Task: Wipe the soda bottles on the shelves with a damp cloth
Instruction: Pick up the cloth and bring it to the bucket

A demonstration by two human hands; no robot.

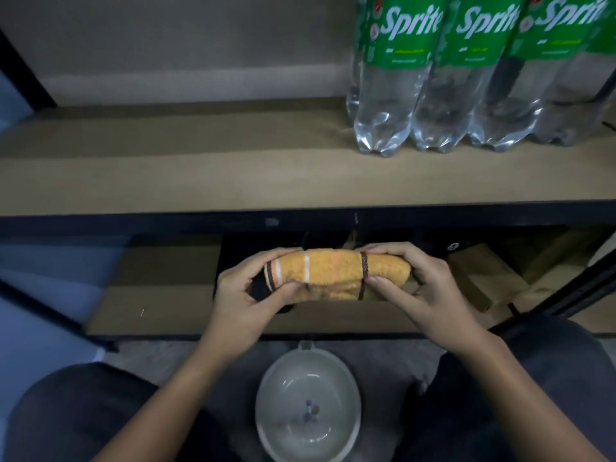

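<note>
An orange cloth (333,271) with brown and white stripes is bunched into a thick roll in front of the lower shelf. My left hand (246,291) grips its left end and my right hand (420,288) grips its right end. Several clear Sprite bottles (393,95) with green labels stand upright at the right of the brown shelf board (166,161), above and beyond my hands. Their caps are out of frame.
A grey bowl (308,401) of water sits on the floor between my knees, directly below the cloth. A black metal shelf rail (133,223) runs across above my hands. Cardboard boxes (493,271) lie on the lower shelf at right.
</note>
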